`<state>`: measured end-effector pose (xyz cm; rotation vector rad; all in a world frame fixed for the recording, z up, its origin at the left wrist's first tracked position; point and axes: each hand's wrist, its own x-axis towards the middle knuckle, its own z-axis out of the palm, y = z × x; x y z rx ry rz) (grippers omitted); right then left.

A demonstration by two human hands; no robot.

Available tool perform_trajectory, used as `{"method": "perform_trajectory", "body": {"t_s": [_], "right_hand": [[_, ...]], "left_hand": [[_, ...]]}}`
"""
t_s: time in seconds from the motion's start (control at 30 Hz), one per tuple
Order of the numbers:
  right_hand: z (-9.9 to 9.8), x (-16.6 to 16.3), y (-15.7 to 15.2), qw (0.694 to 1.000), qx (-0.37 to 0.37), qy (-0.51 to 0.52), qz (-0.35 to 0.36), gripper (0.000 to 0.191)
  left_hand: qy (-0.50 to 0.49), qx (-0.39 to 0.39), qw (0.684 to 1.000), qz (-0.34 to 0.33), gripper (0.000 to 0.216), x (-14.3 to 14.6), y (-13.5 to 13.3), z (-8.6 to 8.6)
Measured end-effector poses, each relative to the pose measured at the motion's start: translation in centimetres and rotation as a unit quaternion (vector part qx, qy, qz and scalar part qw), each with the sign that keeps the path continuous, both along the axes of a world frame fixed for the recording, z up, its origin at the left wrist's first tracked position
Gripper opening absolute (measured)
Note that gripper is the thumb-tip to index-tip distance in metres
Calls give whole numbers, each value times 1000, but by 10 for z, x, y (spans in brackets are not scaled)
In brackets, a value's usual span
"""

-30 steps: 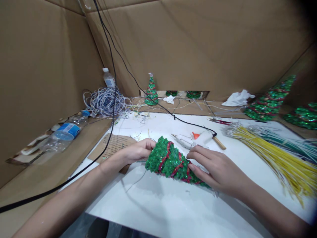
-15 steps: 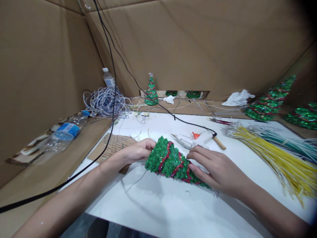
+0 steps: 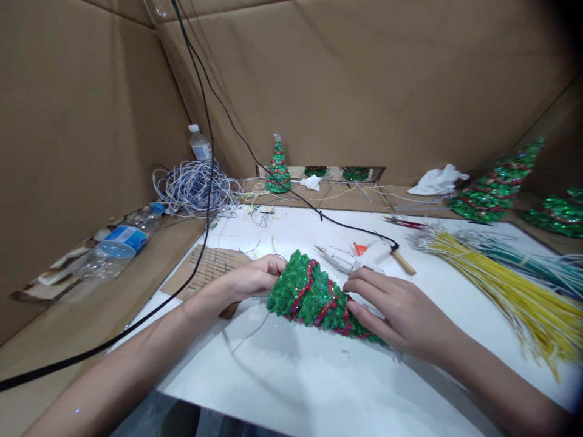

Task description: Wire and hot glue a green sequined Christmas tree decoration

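Head view: blue bottle label [image 3: 124,241] too small to read; left hand [image 3: 255,279], grip hidden, at the base of the green tree [image 3: 313,297]; right hand [image 3: 392,302], palm down, grasps its narrow end.

The white tabletop [image 3: 328,388] is brightly lit, softly shadowed below the glittering tree [image 3: 305,291]. Far above and right of the tree, the view blurs to black.
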<state>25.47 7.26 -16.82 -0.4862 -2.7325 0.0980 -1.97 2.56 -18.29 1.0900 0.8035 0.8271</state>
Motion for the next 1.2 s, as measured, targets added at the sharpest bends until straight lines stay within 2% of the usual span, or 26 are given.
{"method": "perform_trajectory", "body": {"t_s": [1.2], "right_hand": [[-2,0,1,1000,-8,5,6,21]], "left_hand": [[-8,-2,1000,-7,7,0,-2,1]]}}
